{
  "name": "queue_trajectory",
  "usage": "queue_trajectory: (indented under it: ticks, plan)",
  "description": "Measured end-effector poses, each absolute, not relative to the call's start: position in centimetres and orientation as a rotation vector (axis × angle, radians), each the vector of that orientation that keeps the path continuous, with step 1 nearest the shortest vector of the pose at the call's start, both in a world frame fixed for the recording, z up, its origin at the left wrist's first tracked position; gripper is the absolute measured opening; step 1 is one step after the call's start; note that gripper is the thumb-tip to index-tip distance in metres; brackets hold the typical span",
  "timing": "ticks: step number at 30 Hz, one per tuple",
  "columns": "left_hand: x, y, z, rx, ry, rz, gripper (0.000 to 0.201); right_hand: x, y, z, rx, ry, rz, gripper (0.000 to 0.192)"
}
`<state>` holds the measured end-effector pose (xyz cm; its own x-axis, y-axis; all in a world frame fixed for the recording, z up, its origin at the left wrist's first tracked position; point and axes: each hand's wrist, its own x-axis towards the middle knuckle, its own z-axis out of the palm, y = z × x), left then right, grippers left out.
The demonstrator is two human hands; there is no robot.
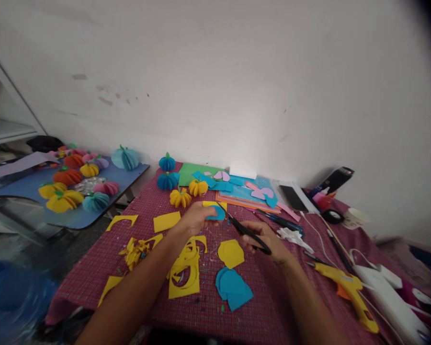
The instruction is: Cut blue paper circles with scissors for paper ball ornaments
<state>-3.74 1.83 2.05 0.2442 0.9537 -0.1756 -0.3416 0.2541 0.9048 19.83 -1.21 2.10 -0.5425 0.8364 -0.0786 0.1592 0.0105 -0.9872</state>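
My left hand pinches a small blue paper piece with a rounded edge. In my right hand is a pair of black-handled scissors, its blades pointing up and left at the blue piece; I cannot tell whether they are cutting it. Just behind the blue piece lies a yellow paper strip. Below my hands sit a stack of yellow paper cutouts and a pile of blue paper cutouts. Yellow paper offcuts with round holes lie beneath my left forearm.
Paper pumpkins stand at the back of the checked cloth, with more on a blue table at left. Coloured sheets lie against the wall. A yellow glue gun, white cables and a phone are at right.
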Motion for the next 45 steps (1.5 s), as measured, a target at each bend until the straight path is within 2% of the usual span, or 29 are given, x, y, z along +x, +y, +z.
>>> queue_trajectory:
  ticks: [15,38,45]
  plan:
    - [-3.5,1.7,2.1,0.929,0.895,1.009,0.009,19.5,-1.4,2.2,-1.043,-1.692,1.598,0.041]
    - [-3.9,1.7,1.3,1.043,0.875,0.900,0.014,19.7,-1.5,2.4,-1.044,-1.671,1.647,0.036]
    - [-4.1,1.9,1.1,1.054,0.886,0.859,0.018,20.0,-1.4,2.5,-1.047,-1.698,1.660,0.040]
